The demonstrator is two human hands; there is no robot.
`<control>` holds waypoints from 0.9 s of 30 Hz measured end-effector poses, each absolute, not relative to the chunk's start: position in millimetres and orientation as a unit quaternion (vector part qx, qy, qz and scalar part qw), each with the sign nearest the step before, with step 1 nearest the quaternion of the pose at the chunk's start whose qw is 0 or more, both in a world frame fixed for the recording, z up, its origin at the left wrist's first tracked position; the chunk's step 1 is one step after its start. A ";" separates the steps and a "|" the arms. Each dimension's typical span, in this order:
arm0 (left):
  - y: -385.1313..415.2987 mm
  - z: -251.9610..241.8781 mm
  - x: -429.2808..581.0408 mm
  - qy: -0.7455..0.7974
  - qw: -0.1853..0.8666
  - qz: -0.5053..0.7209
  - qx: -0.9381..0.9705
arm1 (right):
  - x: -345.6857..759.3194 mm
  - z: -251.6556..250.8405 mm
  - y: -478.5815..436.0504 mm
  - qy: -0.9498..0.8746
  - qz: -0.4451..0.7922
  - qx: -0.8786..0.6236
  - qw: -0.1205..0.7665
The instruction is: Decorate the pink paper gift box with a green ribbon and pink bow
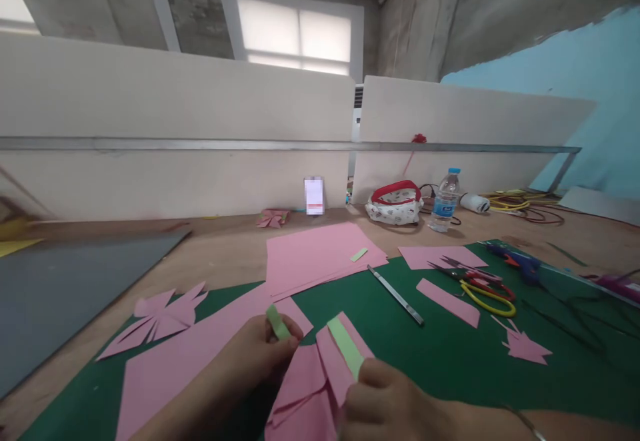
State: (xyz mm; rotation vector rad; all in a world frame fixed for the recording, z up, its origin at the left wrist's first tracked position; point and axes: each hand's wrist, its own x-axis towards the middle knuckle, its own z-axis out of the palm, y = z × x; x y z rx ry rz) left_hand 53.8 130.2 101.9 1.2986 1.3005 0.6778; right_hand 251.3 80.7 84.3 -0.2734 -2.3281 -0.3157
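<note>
Head view, strip in left fingers, paper in right fingers

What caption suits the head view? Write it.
Left hand pinches a green paper strip; right hand grips folded pink paper.

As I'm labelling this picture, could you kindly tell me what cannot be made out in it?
In the head view:
Folded pink paper piece: lower end cut off by bottom edge.
Bare right hand: fingertips hidden by its curled fingers.
Small rectangular white screen: contents blurred by pixelation.
Blue-capped clear plastic bottle: label lettering too small.
</note>
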 end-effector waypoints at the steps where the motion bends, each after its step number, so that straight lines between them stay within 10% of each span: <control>1: 131.2 100.5 52.5 0.546 0.559 0.288 0.554 | 254.3 92.0 80.6 -0.900 -0.089 -0.116 0.410; 9: 125.3 95.6 52.8 0.503 0.553 0.275 0.605 | 271.7 117.0 110.4 -0.733 0.279 -0.549 0.290; 16: 120.3 97.3 57.2 0.511 0.525 0.291 0.616 | 255.1 94.6 114.5 -0.673 0.472 -0.506 0.261; 27: 117.9 97.6 66.7 0.478 0.593 0.275 0.586 | 247.0 98.9 105.5 -0.707 0.411 -0.508 0.271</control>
